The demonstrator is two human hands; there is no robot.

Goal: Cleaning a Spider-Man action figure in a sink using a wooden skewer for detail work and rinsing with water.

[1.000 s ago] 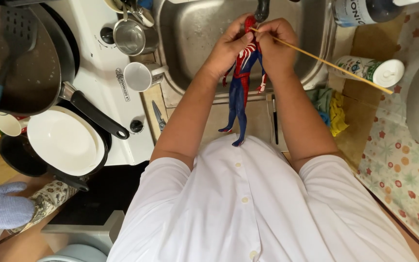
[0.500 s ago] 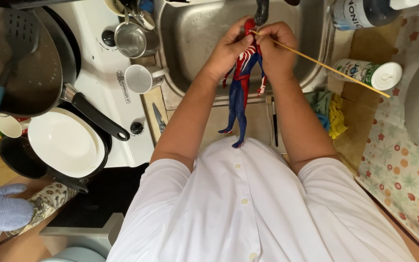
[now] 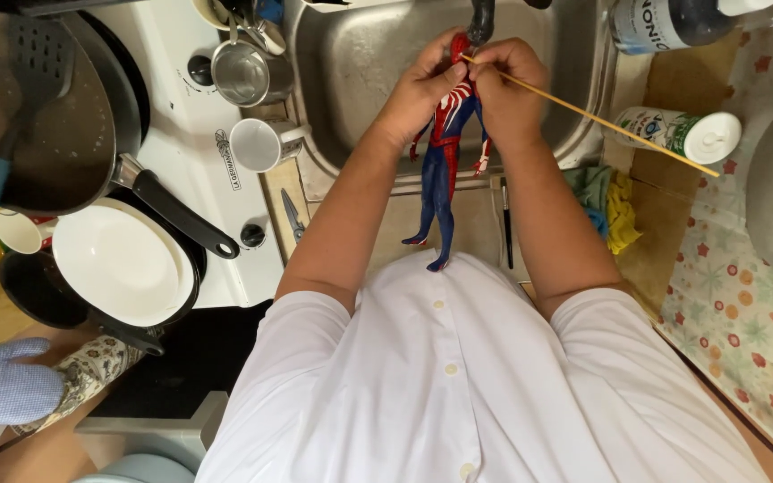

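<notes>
Over the steel sink (image 3: pixel 360 63), left hand (image 3: pixel 422 89) grips the red-and-blue action figure (image 3: pixel 445 161); right hand (image 3: pixel 507 89) pinches a thin wooden skewer (image 3: pixel 601 121); white-capped cylindrical container (image 3: pixel 682 134) lies on the tabletop at right

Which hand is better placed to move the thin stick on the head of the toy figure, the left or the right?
Probably the right. The right hand pinches the near end of the thin wooden stick, whose tip meets the head of the red and blue toy figure. The left hand grips the figure's upper body over the sink.
</notes>
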